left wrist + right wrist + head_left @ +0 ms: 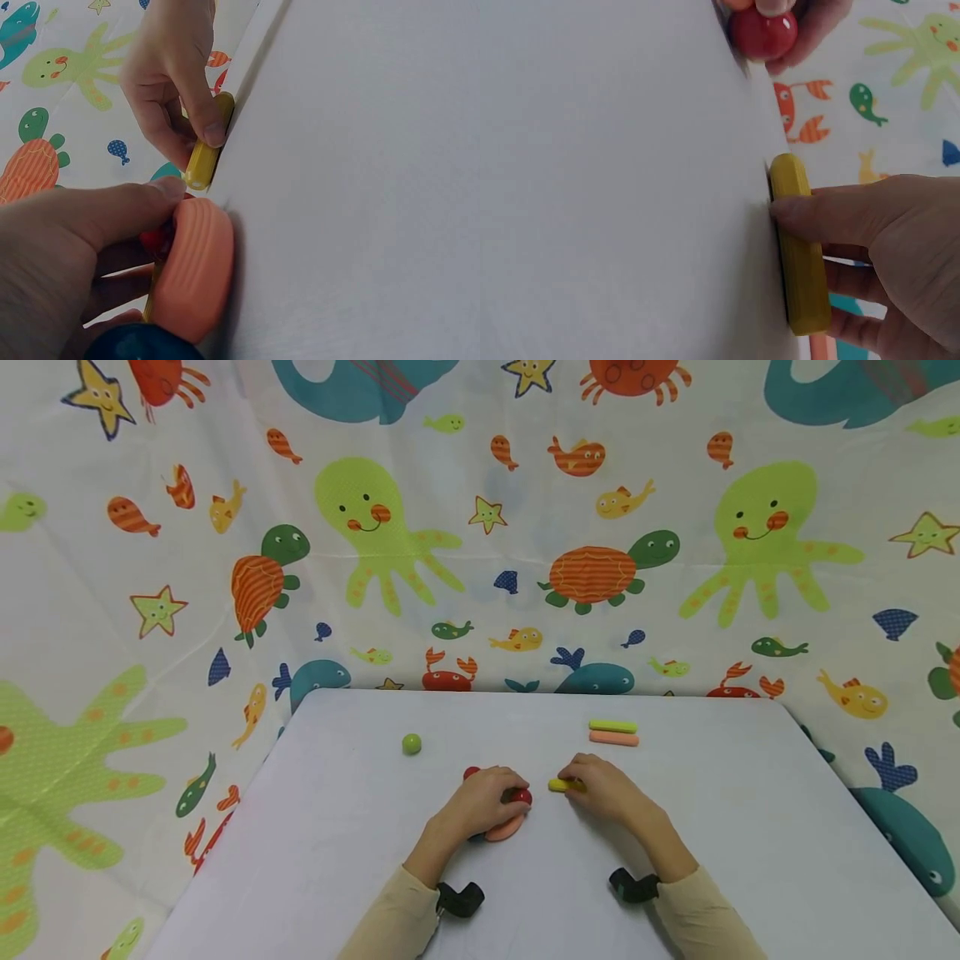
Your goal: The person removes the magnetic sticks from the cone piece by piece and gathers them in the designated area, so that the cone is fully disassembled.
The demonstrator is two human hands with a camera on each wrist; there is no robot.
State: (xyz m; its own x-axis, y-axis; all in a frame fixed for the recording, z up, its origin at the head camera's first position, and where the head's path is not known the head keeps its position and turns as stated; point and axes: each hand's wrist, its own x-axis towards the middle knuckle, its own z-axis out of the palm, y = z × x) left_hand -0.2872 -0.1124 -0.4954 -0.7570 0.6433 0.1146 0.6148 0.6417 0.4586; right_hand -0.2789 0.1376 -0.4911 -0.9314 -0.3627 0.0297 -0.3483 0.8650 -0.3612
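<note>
My right hand (603,789) pinches a yellow stick (560,785) lying on the white table; the right wrist view shows the thumb across the stick (804,277). My left hand (483,797) holds a shiny red ball (522,797), also seen in the right wrist view as the red ball (763,34). Beside the left palm lies a curved salmon-coloured piece (196,274). A dark blue ball (142,343) touches its near end. A second red ball (471,772) shows beyond the left hand. Something yellow is mostly hidden under the left fingers.
Behind the hands, a lime-green stick (612,726) and a salmon stick (613,738) lie side by side. A green ball (411,744) sits further left. The white table (300,860) ends at a hanging cloth (480,468) printed with sea animals.
</note>
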